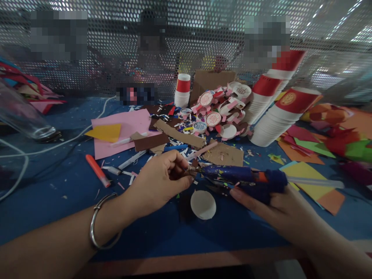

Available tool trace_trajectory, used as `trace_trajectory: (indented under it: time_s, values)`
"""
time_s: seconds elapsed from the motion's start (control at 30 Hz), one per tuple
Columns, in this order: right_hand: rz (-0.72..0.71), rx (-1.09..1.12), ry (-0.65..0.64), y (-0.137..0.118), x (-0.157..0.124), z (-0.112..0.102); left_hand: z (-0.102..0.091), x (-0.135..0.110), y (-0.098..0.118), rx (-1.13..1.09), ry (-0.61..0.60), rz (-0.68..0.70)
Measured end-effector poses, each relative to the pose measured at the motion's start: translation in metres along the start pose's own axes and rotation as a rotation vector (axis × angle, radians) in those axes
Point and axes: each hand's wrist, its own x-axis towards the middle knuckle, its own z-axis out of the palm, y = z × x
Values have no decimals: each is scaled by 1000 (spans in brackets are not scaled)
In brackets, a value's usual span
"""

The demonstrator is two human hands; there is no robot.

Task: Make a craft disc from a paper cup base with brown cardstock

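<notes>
My right hand [286,209] grips a dark blue hot glue gun [229,173], with a clear glue stick [315,181] jutting from its rear. Its nozzle points left and meets the fingertips of my left hand [162,178]. Those fingers are closed in a pinch; a small dark brownish bit shows at their tips, too small to name. Below the nozzle a white paper disc [203,204] lies on the blue table [145,236]. Dark blades, probably scissors [216,189], show under the gun, partly hidden.
Paper cut-outs with round white faces [213,118] are heaped behind my hands. Tall stacks of paper cups [273,124] lean at the right, beside coloured paper [308,182]. Pink paper [122,128], an orange marker [98,170], a white cable [99,116] and a clear glass [29,120] lie leftward.
</notes>
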Motion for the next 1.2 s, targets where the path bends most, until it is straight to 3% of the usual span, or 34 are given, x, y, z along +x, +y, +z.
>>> trace_trajectory:
  time_s: [0.53,0.77,0.87,1.03,1.2]
  values:
    - [-57,-11,56,9,0,5,1,0,0,36,19,21]
    - [-99,-1,74,8,4,3,0,-6,5,240,72,172]
    - [-36,-19,92,15,7,-6,1,-7,7,221,69,219]
    - [217,-26,143,46,17,-23,-2,-1,2,-14,26,110]
    - [320,13,174,71,24,-35,-7,6,-2,-208,149,94]
